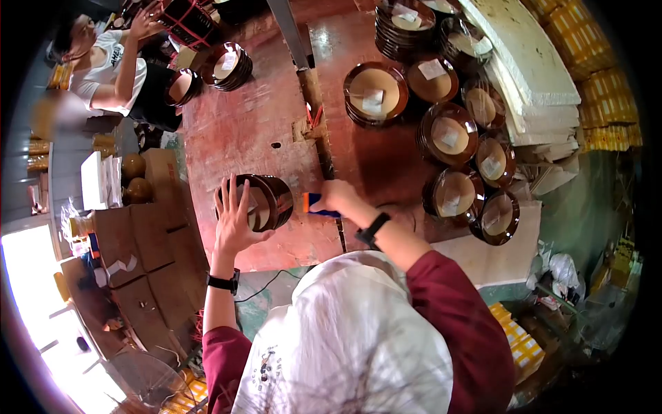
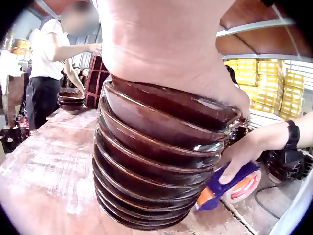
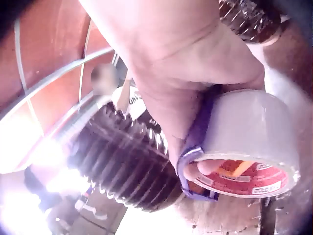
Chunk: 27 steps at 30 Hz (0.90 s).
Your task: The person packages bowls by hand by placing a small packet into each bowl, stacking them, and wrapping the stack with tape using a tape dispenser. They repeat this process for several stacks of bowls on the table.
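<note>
A stack of glossy dark brown bowls (image 1: 278, 196) stands on the red wooden table, several rims showing one above another in the left wrist view. My left hand (image 1: 234, 219) rests on that stack, fingers straight and spread over its left side, with the thumb along the near edge. Just right of the bowls, my right hand (image 1: 338, 196) grips a blue and orange tape dispenser (image 1: 318, 204). Its roll of clear tape (image 3: 254, 127) has a red inner core in the right wrist view. The dispenser is low beside the stack.
More stacked brown bowls (image 1: 448, 134) with white paper slips fill the table's right side, near white foam boards (image 1: 531, 55). A gap (image 1: 321, 148) runs between the table boards. Across the table stands another person (image 1: 103, 76) near more bowls. Cardboard boxes (image 1: 138, 241) stand at left.
</note>
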Tool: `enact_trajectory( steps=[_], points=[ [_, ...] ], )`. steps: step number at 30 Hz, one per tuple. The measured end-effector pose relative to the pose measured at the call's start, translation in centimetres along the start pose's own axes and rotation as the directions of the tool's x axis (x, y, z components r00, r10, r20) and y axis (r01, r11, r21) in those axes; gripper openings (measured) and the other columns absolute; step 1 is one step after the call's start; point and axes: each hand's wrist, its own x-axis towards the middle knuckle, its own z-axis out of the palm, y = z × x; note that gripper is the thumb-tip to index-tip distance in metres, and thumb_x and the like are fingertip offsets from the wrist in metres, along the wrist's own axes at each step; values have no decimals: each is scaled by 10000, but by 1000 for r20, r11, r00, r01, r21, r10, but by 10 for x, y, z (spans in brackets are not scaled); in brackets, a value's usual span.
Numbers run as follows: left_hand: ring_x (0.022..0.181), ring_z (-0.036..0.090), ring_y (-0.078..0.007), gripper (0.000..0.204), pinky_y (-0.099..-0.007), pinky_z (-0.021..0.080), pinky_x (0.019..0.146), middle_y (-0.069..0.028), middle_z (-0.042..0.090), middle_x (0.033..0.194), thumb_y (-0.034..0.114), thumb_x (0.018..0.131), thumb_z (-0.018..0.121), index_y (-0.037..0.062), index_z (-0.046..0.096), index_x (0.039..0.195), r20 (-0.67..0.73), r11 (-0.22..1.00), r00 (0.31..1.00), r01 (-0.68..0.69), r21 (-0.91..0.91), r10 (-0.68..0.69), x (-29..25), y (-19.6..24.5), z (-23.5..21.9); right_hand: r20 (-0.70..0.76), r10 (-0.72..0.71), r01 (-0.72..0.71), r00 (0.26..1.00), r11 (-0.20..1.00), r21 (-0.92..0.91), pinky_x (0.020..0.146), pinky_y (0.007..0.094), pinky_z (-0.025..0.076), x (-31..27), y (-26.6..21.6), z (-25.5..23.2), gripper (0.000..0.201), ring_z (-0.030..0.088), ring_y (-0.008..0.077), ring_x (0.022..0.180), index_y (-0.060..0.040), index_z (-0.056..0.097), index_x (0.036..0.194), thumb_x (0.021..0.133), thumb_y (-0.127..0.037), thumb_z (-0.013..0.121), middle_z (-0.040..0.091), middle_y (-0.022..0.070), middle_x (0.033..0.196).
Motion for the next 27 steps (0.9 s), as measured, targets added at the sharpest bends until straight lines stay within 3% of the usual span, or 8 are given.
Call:
enact_trajectory(
  steps=[8, 11, 14, 16, 18, 20, 24, 27],
  points=[
    [1517, 158, -507, 1139, -627, 104, 1226, -313, 148, 1647, 490, 736, 840, 9, 254, 1586, -30, 997, 999, -9, 73, 11, 12, 27, -11, 286, 216, -335, 933, 811, 480, 628, 363, 558, -102, 86, -64, 661, 708, 240, 617, 46, 750, 763, 731, -612, 809, 706, 165, 676],
    [1439, 335, -485, 708, -582, 216, 1213, -277, 367, 1566, 258, 852, 745, -21, 476, 1445, 146, 990, 979, -142, 8, 139, 46, 80, 7, 332, 127, -339, 935, 597, 728, 561, 330, 522, -143, 97, -52, 545, 664, 174, 593, 42, 749, 847, 803, -497, 820, 711, 98, 715],
    [1449, 377, -428, 571, -555, 212, 1221, -234, 464, 1533, 298, 947, 609, -2, 549, 1429, 469, 861, 861, -381, 338, 197, 56, 96, 84, 272, 103, -287, 957, 495, 820, 548, 295, 506, -169, 92, -52, 423, 618, 101, 600, 4, 759, 987, 841, -388, 824, 685, 29, 733],
    [1468, 373, -394, 565, -549, 183, 1231, -201, 469, 1547, 334, 987, 537, 33, 533, 1465, 681, 628, 732, -537, 564, 15, 59, 101, 118, 304, 118, -326, 945, 401, 856, 567, 293, 509, -178, 87, -55, 410, 625, 103, 620, 0, 754, 1018, 840, -362, 827, 689, 21, 743],
    [1491, 349, -369, 566, -562, 146, 1237, -172, 442, 1577, 350, 1019, 476, 50, 505, 1498, 768, 491, 616, -622, 610, -174, 67, 109, 134, 211, 128, -246, 969, 536, 808, 594, 299, 532, -186, 88, -55, 441, 645, 114, 638, 8, 738, 1067, 837, -359, 821, 705, 46, 760],
    [1518, 307, -351, 568, -594, 101, 1237, -147, 382, 1622, 345, 1044, 426, 50, 464, 1527, 815, 521, 503, -632, 574, -288, 76, 122, 137, 219, 139, -259, 966, 545, 797, 605, 304, 539, -198, 85, -69, 435, 660, 132, 644, 6, 740, 1063, 841, -361, 813, 720, 65, 775],
    [1523, 286, -382, 564, -599, 98, 1234, -153, 352, 1637, 343, 1057, 394, 44, 454, 1531, 754, 449, 606, -616, 647, -254, 60, 105, 164, 140, 187, -219, 972, 521, 825, 556, 279, 510, -201, 109, -44, 403, 633, 116, 587, 14, 753, 933, 885, -385, 780, 700, 49, 714],
    [1533, 244, -404, 591, -549, 104, 1247, -217, 335, 1629, 337, 1057, 356, 16, 397, 1552, 748, 678, 615, -442, 588, -248, 61, 105, 165, 230, 186, -291, 955, 444, 848, 521, 283, 509, -203, 116, -43, 446, 642, 130, 552, 49, 736, 859, 893, -394, 775, 684, 66, 664]
  ],
)
